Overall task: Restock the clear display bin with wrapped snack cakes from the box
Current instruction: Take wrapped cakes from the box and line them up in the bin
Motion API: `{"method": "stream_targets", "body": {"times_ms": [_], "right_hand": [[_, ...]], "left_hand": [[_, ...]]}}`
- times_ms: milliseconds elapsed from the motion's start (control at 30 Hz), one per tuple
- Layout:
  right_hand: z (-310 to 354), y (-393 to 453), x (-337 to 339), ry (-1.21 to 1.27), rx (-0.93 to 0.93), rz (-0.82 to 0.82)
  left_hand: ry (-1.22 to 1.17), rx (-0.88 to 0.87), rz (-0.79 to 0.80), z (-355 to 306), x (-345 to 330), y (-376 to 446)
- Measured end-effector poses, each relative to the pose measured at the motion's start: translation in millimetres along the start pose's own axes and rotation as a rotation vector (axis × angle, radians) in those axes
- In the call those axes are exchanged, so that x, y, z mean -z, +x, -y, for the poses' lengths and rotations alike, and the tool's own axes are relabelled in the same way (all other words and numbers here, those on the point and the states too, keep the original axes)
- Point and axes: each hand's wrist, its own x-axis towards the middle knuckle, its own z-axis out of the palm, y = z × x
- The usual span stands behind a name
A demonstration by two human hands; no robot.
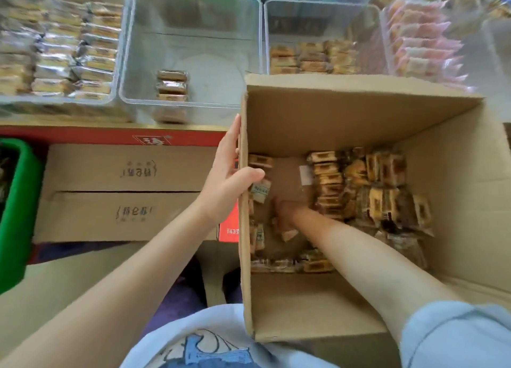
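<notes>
A large open cardboard box (331, 113) sits in front of me, its bottom strewn with wrapped snack cakes (367, 185). My left hand (229, 174) grips the box's left wall, thumb inside and fingers outside. My right hand (284, 213) reaches down to the box floor among loose cakes; it is blurred and I cannot tell whether its fingers hold one. Beyond the box stands the clear display bin (193, 36), nearly bare, with a short stack of wrapped cakes (172, 85) near its front.
Clear bins full of wrapped cakes flank the display bin at left (58, 47) and right (312, 55), with pink packets (423, 41) further right. Closed cartons (124, 193) lie at left below the shelf edge, beside a green crate (16, 207).
</notes>
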Motion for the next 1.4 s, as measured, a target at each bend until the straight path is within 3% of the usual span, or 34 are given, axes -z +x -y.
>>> {"method": "stream_targets", "body": {"times_ms": [100,200,333,400,467,533,633,733,833,900,1067,1200,1267,1400], "right_hand": [[-4,-13,24,0.029,0.063,-0.015],[-15,-46,65,0.42,0.144,0.033],[-25,-107,111,0.937,0.305,-0.046],[-24,-138,128,1.165,0.465,-0.067],[-15,-171,144,1.341,0.674,-0.071],[3,-200,159,1.44,0.858,-0.104],[44,-224,180,1.426,0.96,-0.247],[85,-229,197,1.214,0.828,-0.451],[126,-227,211,0.795,0.587,-0.683],[158,-219,219,0.637,0.516,-0.743],[213,-168,246,0.723,0.498,-0.744],[235,-122,264,1.035,0.506,-0.484],[246,-100,269,1.088,0.493,-0.502],[251,-46,292,1.049,0.255,-0.701]], "left_hand": [[-0.023,-0.017,-0.007,-2,-4,0],[-0.046,-0.038,0.004,0,-2,-3],[0.02,-0.001,0.033,-1,6,-6],[0.185,0.018,-0.045,-12,10,-10],[0.277,-0.086,-0.15,-27,15,-14],[0.209,-0.202,-0.195,-44,26,-14],[-0.022,-0.173,-0.093,-72,48,-2],[-0.097,-0.09,-0.045,-94,81,15],[-0.082,-0.046,-0.057,-101,124,31],[-0.064,-0.02,-0.052,-101,152,41],[-0.208,0.008,-0.111,-88,221,72],[-0.295,0.008,-0.138,-60,272,105],[-0.082,-0.018,-0.14,-41,287,122],[0.743,0.012,-0.077,7,313,143]]}}
